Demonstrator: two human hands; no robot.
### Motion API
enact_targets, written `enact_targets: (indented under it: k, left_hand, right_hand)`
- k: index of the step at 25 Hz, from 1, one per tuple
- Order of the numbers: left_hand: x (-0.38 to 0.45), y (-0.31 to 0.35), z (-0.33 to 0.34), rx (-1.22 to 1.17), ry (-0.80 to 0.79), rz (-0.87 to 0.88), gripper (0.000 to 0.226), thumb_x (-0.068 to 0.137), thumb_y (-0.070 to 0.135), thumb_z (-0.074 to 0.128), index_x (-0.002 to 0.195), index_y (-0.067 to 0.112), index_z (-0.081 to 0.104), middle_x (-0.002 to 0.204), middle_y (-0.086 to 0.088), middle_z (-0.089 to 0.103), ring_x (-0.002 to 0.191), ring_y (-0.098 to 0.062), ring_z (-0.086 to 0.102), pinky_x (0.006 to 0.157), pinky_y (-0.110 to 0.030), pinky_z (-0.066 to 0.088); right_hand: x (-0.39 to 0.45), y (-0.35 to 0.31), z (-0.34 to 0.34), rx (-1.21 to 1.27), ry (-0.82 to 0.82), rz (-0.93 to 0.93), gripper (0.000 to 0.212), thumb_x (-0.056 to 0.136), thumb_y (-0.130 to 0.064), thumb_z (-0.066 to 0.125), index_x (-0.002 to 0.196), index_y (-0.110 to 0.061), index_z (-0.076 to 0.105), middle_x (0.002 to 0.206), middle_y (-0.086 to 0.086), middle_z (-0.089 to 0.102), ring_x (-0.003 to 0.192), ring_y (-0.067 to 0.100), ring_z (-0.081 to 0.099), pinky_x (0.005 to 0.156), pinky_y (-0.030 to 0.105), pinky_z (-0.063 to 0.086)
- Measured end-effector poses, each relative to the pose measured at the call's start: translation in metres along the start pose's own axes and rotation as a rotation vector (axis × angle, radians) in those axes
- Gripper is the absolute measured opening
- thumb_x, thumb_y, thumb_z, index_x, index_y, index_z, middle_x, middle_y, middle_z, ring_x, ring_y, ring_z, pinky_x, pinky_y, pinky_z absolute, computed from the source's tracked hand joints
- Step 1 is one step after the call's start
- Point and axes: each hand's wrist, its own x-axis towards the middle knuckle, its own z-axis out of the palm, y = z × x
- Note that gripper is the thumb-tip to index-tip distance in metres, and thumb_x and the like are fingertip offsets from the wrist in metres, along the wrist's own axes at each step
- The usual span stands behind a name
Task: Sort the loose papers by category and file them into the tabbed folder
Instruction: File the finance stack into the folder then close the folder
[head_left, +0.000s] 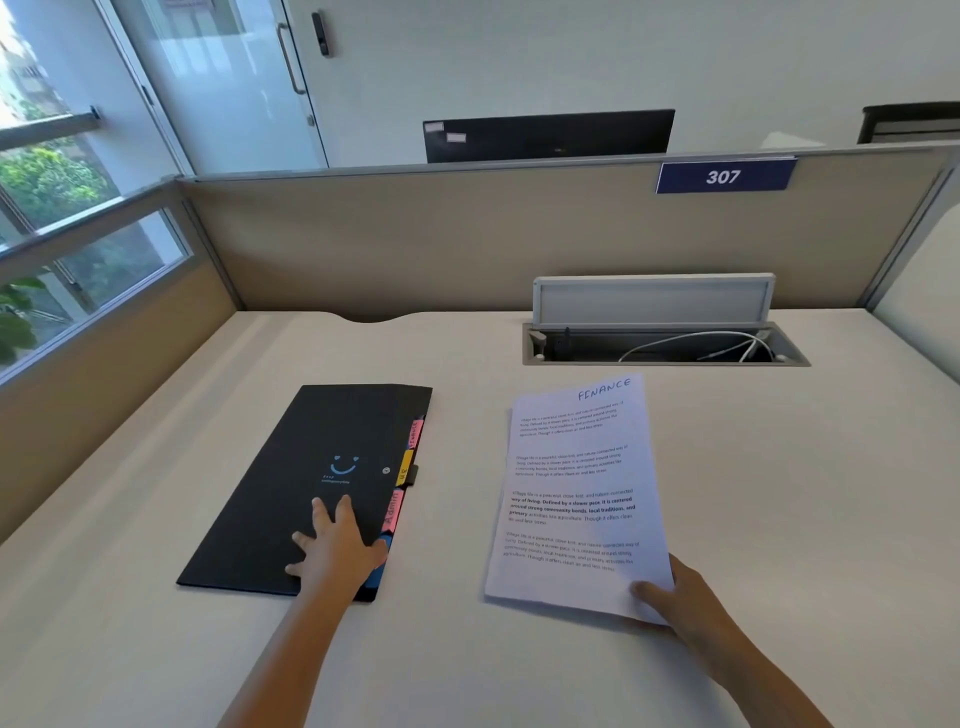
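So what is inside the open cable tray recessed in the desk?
Inside the grey recessed cable tray, white cables loop along the dark interior. Its raised lid stands behind; whatever lies beneath the near rim is hidden.

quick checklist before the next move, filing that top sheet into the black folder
1. Sheet's category readable: ok, the white printed paper stack has "FINANCE" handwritten on top.
2. Papers held: ok, right hand pinches the near right corner.
3. Folder steadied: ok, left hand presses flat on the black tabbed folder.
4. Folder open: not ok, cover is closed.
5. Finance tab found: cannot tell, coloured tabs are too small to read fully.
6. How many sheets in the stack: cannot tell.
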Motion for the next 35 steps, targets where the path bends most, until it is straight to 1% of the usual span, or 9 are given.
enact_targets:
  k: [3, 7, 11, 13, 15, 17, 23, 30, 35]
  left_hand:
    - [-0.002, 0.002, -0.003, 0.067, -0.012, 0.035, 0.070, 0.086, 0.034, 0.057, 0.142, 0.019, 0.018, 0.155, -0.010, -0.005, 0.139, -0.046, 0.004, 0.106, -0.065, 0.023]
    - [-0.007, 0.002, 0.002, 0.140, 0.124, 0.125, 0.047, 0.088, 0.021, 0.053, 0.129, 0.011, 0.031, 0.153, -0.014, 0.011, 0.135, -0.045, 0.024, 0.100, -0.053, 0.042]
    - [-0.008, -0.009, 0.005, 0.163, 0.167, 0.193, 0.056, 0.088, 0.022, 0.056, 0.135, 0.011, 0.028, 0.151, -0.012, 0.022, 0.127, -0.032, 0.045, 0.093, -0.034, 0.050]
    - [-0.009, -0.012, 0.003, 0.126, 0.165, 0.213, 0.055, 0.087, 0.019, 0.056, 0.136, 0.012, 0.031, 0.142, -0.009, 0.039, 0.110, -0.023, 0.058, 0.078, -0.027, 0.053]
    - [-0.011, -0.015, -0.005, 0.022, 0.182, 0.193, 0.045, 0.086, 0.015, 0.055, 0.129, 0.012, 0.040, 0.110, -0.009, 0.060, 0.077, -0.019, 0.061, 0.054, -0.024, 0.046]
    - [-0.009, -0.019, -0.012, -0.078, 0.225, 0.165, 0.040, 0.088, 0.011, 0.050, 0.127, 0.012, 0.045, 0.100, -0.012, 0.065, 0.067, -0.020, 0.060, 0.047, -0.026, 0.044]
    - [-0.016, -0.028, -0.021, -0.284, 0.256, 0.156, 0.028, 0.091, 0.013, 0.050, 0.118, 0.008, 0.057, 0.105, -0.015, 0.067, 0.077, -0.020, 0.060, 0.047, -0.026, 0.047]
    - [-0.028, -0.013, -0.052, -0.403, 0.420, 0.239, 0.027, 0.090, 0.010, 0.052, 0.115, 0.006, 0.063, 0.101, -0.016, 0.070, 0.078, -0.018, 0.056, 0.052, -0.017, 0.038]
    - [-0.050, 0.012, -0.059, -0.497, 0.486, 0.234, 0.029, 0.091, 0.010, 0.048, 0.114, 0.013, 0.066, 0.100, -0.009, 0.071, 0.077, -0.017, 0.056, 0.067, -0.025, 0.044]
  right_hand:
    - [0.000, 0.000, 0.000, -0.021, 0.004, 0.000, 0.029, 0.084, -0.005, 0.054, 0.106, -0.023, 0.056, 0.103, -0.003, 0.066, 0.095, 0.019, 0.062, 0.083, 0.038, 0.054]
    - [-0.005, -0.004, -0.001, -0.038, -0.005, -0.013, 0.028, 0.084, -0.004, 0.053, 0.099, -0.027, 0.058, 0.101, -0.006, 0.068, 0.095, 0.017, 0.064, 0.076, 0.029, 0.051]
    - [-0.008, -0.007, -0.001, -0.030, -0.010, -0.013, 0.029, 0.084, -0.002, 0.052, 0.098, -0.028, 0.058, 0.099, -0.010, 0.067, 0.093, 0.012, 0.063, 0.068, 0.021, 0.050]
    - [-0.010, -0.009, 0.000, -0.029, -0.018, -0.015, 0.030, 0.085, -0.002, 0.051, 0.097, -0.029, 0.056, 0.097, -0.012, 0.065, 0.090, 0.008, 0.062, 0.060, 0.014, 0.047]
    - [-0.011, -0.009, 0.000, -0.031, -0.018, -0.014, 0.029, 0.086, -0.002, 0.051, 0.098, -0.028, 0.055, 0.098, -0.009, 0.065, 0.088, 0.006, 0.061, 0.056, 0.012, 0.046]
    - [-0.010, -0.009, 0.000, -0.033, -0.016, -0.005, 0.029, 0.086, -0.003, 0.051, 0.103, -0.026, 0.055, 0.101, -0.007, 0.065, 0.089, 0.008, 0.061, 0.057, 0.014, 0.047]
    - [-0.011, -0.011, 0.000, -0.024, -0.022, -0.002, 0.029, 0.085, -0.003, 0.052, 0.104, -0.025, 0.056, 0.100, -0.010, 0.065, 0.091, 0.009, 0.062, 0.063, 0.019, 0.048]
    - [-0.011, -0.011, -0.002, 0.088, 0.034, 0.065, 0.029, 0.083, -0.001, 0.051, 0.104, -0.017, 0.062, 0.098, 0.003, 0.071, 0.091, 0.028, 0.066, 0.083, 0.048, 0.055]
    - [-0.033, -0.030, 0.005, 0.437, 0.125, -0.050, 0.030, 0.087, 0.005, 0.048, 0.104, -0.019, 0.056, 0.102, 0.000, 0.066, 0.095, 0.021, 0.062, 0.064, 0.032, 0.059]
